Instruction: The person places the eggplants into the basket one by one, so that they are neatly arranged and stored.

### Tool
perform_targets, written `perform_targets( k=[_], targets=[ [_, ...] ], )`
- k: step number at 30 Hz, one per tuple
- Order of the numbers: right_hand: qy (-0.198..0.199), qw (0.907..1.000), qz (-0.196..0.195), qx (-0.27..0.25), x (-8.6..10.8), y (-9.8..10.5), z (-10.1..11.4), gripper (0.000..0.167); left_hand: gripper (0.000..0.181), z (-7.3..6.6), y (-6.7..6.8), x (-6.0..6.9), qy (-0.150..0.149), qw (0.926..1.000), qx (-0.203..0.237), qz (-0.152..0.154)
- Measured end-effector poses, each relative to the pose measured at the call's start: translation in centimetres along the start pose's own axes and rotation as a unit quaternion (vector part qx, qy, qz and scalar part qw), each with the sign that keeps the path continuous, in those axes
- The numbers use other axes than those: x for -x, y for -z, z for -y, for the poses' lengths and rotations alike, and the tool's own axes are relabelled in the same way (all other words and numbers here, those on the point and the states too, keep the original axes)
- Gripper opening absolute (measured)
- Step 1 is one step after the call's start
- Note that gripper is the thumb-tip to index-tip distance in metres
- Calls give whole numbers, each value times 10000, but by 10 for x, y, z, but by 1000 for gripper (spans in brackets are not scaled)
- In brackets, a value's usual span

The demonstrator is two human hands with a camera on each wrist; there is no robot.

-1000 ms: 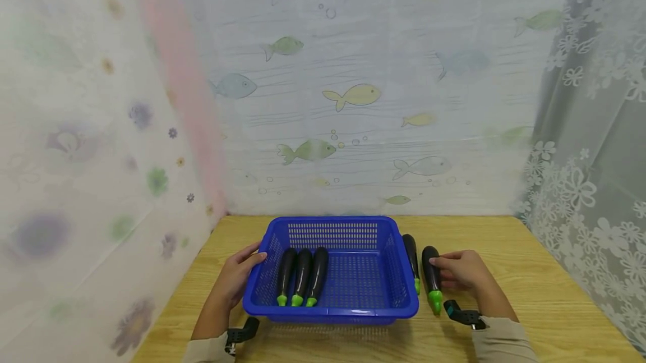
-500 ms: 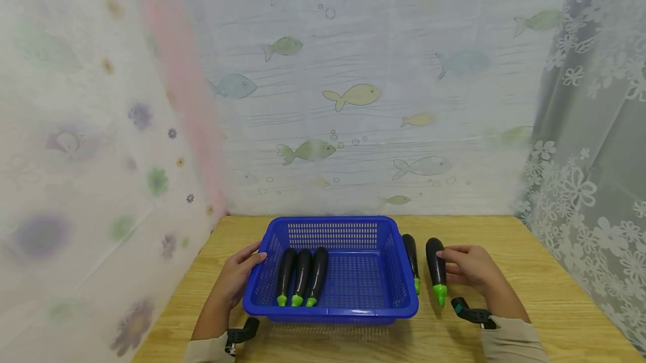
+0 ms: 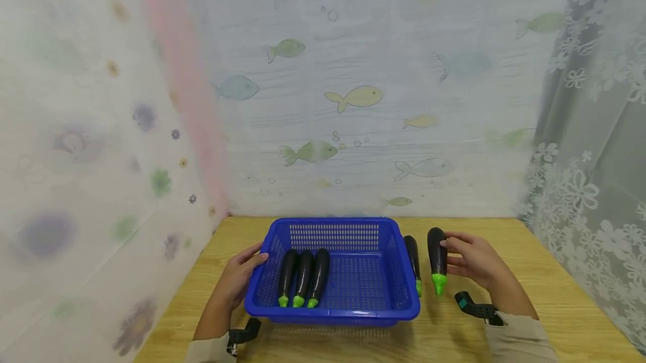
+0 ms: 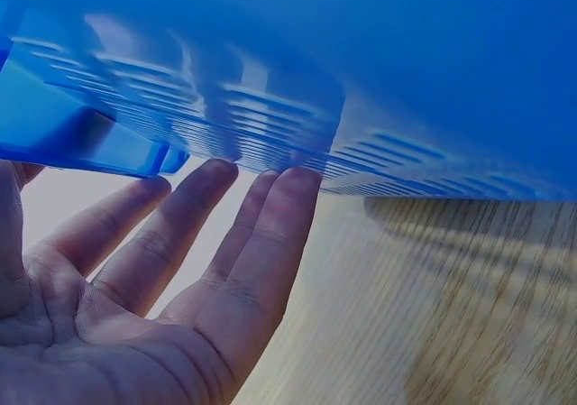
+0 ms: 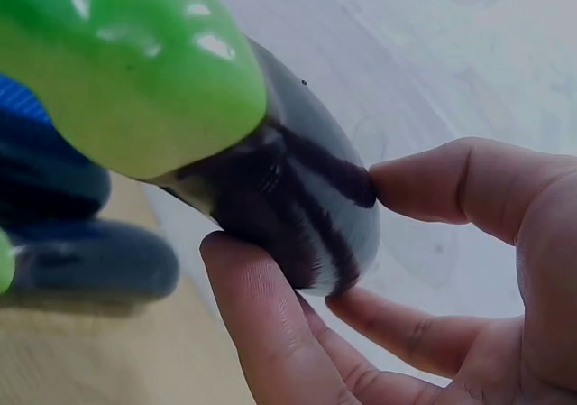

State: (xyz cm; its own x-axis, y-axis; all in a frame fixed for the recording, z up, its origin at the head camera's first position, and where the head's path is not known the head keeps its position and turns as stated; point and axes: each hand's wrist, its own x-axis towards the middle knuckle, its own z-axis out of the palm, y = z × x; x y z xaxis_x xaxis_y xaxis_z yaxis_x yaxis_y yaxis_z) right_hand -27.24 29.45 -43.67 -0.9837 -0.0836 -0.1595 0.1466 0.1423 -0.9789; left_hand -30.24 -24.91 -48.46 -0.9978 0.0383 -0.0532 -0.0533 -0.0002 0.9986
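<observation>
My right hand (image 3: 475, 260) pinches a dark, glossy eggplant (image 3: 437, 252) between thumb and fingers, its green cap toward me. In the right wrist view that eggplant (image 5: 306, 188) is off the table, held from both sides. A blue slotted plastic basket (image 3: 330, 313) stands left of it, and my left hand (image 3: 239, 276) grips its left edge, thumb on the rim. Seen from the left wrist, the fingers (image 4: 270, 243) lie against the basket's outer wall (image 4: 433, 80). Several eggplants (image 3: 303, 279) lie side by side in the basket's left half.
Another eggplant (image 3: 412, 262) lies on the wooden table (image 3: 545, 301) just outside the basket's right wall, partly hidden by the rim. Behind the table hangs a pale curtain (image 3: 363, 127) printed with fish.
My right hand has lifted the eggplant and moved it slightly farther back and to the right. The left hand and the basket stay in place.
</observation>
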Motion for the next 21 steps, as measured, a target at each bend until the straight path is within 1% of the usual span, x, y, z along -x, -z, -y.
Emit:
perform_targets(
  k=[5, 11, 17, 21],
  targets=[
    [189, 9998, 92, -53, -2, -4, 12, 71, 56, 0, 0, 0, -22, 10000, -65, -9],
    [155, 9998, 62, -71, -5, -12, 27, 71, 55, 1, 1, -1, 20, 10000, 11, -6],
    [316, 9992, 171, -178, -11, -23, 39, 69, 55, 2, 1, -1, 35, 10000, -55, -1],
    [363, 9991, 181, -158, -16, -31, 47, 68, 54, 2, 0, -2, 23, 10000, -19, 16]
  ],
)
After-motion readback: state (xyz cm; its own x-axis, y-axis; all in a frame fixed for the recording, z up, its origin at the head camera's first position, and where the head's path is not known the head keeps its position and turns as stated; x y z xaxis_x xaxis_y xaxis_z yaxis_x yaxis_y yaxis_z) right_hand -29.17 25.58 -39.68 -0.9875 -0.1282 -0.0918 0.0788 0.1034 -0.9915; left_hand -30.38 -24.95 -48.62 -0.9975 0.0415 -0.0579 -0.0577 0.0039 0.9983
